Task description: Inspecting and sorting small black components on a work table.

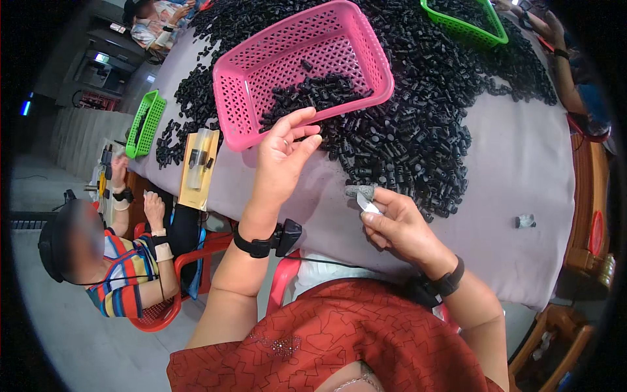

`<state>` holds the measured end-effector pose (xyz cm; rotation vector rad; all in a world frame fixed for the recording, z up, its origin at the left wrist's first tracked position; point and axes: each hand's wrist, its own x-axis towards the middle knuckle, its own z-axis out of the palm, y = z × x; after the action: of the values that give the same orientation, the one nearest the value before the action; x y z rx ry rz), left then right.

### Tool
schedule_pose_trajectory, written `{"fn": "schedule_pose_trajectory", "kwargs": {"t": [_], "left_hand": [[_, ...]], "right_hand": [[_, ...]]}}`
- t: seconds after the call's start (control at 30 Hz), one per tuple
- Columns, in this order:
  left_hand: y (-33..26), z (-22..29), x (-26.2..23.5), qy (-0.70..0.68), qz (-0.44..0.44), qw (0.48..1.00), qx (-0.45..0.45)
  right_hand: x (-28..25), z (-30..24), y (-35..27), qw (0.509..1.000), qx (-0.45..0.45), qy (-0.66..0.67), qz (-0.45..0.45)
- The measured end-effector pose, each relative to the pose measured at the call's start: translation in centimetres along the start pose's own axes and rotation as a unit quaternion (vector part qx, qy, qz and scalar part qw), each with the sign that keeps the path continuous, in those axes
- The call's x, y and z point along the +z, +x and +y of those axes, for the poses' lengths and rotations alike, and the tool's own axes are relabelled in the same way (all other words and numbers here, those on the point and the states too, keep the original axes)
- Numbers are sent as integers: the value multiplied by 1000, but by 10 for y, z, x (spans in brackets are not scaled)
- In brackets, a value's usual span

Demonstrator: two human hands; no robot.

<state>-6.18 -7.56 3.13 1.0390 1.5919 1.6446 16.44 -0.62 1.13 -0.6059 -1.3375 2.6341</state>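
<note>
My left hand [285, 157] is at the near edge of the pink plastic basket [356, 106], palm up. Its fingers are stretched and apart, and I see nothing in them. Small black plastic parts lie heaped inside the basket. To the right and lower, my right hand [401, 225] pinches a small blade [368, 204] between thumb and fingers. A grey wrap [360, 191] covers the tip of that index finger. It is close to the near edge of a big pile of black plastic parts [405, 144] spread over the table.
Green baskets stand at the left edge [145, 124] and far right [465, 29]. A yellowish tray [198, 171] holds a clear tube. A small grey roll [524, 222] lies on the grey tablecloth [503, 176]. Other people sit around the table; one on a red chair [160, 313].
</note>
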Motion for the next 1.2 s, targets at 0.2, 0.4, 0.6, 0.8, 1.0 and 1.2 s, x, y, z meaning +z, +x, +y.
{"fn": "schedule_pose_trajectory", "kwargs": {"t": [0.2,0.4,0.6,0.8,1.0,1.2], "left_hand": [[5,-9,-6,151,9,988,-6],[-5,-12,-16,141,28,990,-10],[-24,-8,-29,177,107,978,7],[-49,-10,-27,218,165,962,19],[-71,-5,-28,201,186,961,39],[-85,4,-43,187,247,948,68]], "right_hand": [[-3,1,-4,999,-10,-26,-17],[-4,1,-4,998,-17,-57,-25],[-2,-1,-5,998,-20,-53,-30],[0,2,-8,997,-22,-59,-36],[-3,11,-5,997,-46,-49,-49],[-1,5,-8,997,-35,-55,-50]]}}
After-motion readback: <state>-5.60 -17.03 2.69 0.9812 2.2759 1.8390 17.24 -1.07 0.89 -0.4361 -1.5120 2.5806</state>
